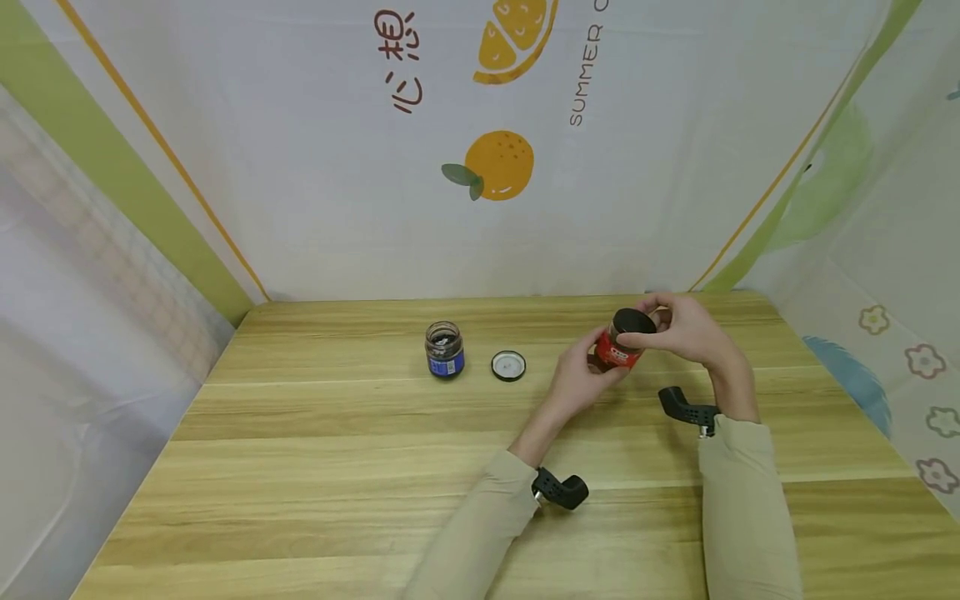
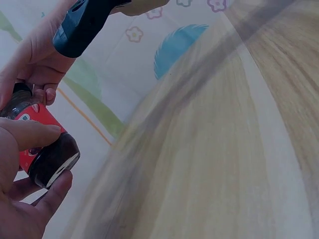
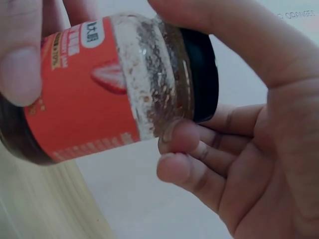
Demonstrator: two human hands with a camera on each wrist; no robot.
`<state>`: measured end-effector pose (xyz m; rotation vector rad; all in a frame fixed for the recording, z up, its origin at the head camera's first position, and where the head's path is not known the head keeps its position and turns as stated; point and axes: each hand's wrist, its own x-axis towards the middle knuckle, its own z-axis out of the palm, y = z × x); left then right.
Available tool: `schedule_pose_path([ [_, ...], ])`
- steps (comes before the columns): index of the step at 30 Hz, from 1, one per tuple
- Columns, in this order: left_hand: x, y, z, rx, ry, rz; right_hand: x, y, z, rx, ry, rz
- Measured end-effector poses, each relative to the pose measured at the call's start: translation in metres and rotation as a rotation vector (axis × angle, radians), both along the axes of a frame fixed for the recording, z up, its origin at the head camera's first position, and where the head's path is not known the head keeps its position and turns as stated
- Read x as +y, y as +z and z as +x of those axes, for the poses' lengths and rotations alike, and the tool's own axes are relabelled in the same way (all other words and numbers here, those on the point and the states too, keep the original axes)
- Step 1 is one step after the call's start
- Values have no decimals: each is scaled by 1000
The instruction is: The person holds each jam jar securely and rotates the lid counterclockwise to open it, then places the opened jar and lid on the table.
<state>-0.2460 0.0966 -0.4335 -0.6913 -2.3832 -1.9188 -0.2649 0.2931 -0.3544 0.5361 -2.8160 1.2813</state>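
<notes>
A glass jar of strawberry jam [image 1: 617,353] with a red label is held tilted above the right side of the table. My left hand [image 1: 581,375] grips the jar's body low down, fingers and thumb across the label and base. At the top, the thumb and curled fingers of my right hand [image 1: 688,332] are around the black lid [image 3: 201,74], which sits on the jar's mouth. In the right wrist view, jam smears show through the glass below the lid. The left wrist view shows the jar's base [image 2: 59,167] between left thumb and fingers.
To the left stands a lidless glass jar [image 1: 446,354] with a blue label and dark contents. Beside it a loose lid [image 1: 508,365] lies with its white inside up. The wooden table [image 1: 337,475] ends at a printed curtain [image 1: 337,208]. Black camera mounts [image 1: 561,490] stick out from both wrists.
</notes>
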Motion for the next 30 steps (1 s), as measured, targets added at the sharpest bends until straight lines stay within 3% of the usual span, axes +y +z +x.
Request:
schedule_pose_path([
  [12, -10, 20, 6, 91, 90, -1, -11, 10, 7, 81, 27, -62],
  [30, -26, 35, 12, 167, 83, -80, -25, 23, 16, 182, 22, -37],
])
